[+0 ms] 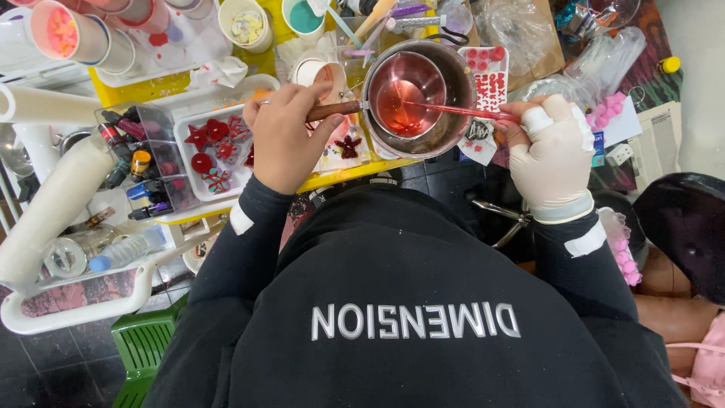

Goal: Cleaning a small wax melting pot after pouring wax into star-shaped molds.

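Red liquid fills the small pan [408, 92], which sits inside a larger steel pot [445, 125] at the edge of the yellow surface [136, 91], straight ahead of us. Our left hand [285, 136], bare, wraps the pan's wooden handle [332, 111]; its grip is pressed together around the handle, thumb along the near side. Our right hand [551, 155], in a white glove, pinches the end of a thin red stick [461, 112] between fingertips, and the stick's far tip dips into the liquid near the middle of the pan.

Just left of our left hand lies a white tray [189, 147] with red star and round shapes in it. Beside that tray, further left, a clear box [147, 162] holds small bottles. Between the pot and our right hand lies a white mould [487, 75] with red pieces, touching the pot's rim as far as we can tell. Behind the pan stand cups [245, 23], one with pale bits inside and one teal within. A white roll [53, 208] lies at the far left, above a white basket [83, 302]. Below the surface we see our black top [408, 302] and a green stool [143, 347] on the dark floor.
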